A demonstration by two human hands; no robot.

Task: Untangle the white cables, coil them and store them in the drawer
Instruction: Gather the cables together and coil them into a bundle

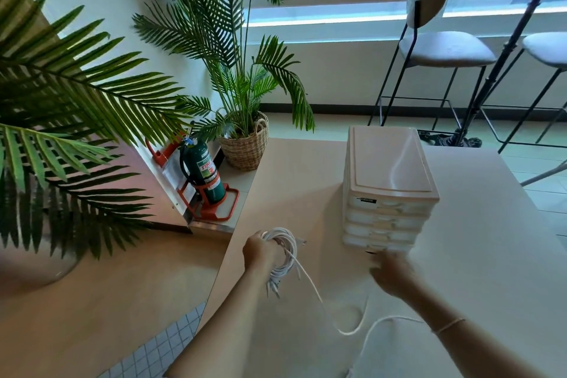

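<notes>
white cable coil [280, 250] sits lower centre of the frame, gripped in the left hand [260, 250], fingers curled round the loops. one loose strand trails down-right over the pale table [491, 255] and loops near the bottom edge. right hand [391, 275] is blurred, just in front of the lowest drawer of the white drawer unit [389, 187], centre-right; can't tell if fingers are apart or together. green fire extinguisher [206, 173] on a red stand, left of the table, w/ a potted palm [242, 120] behind it.
</notes>
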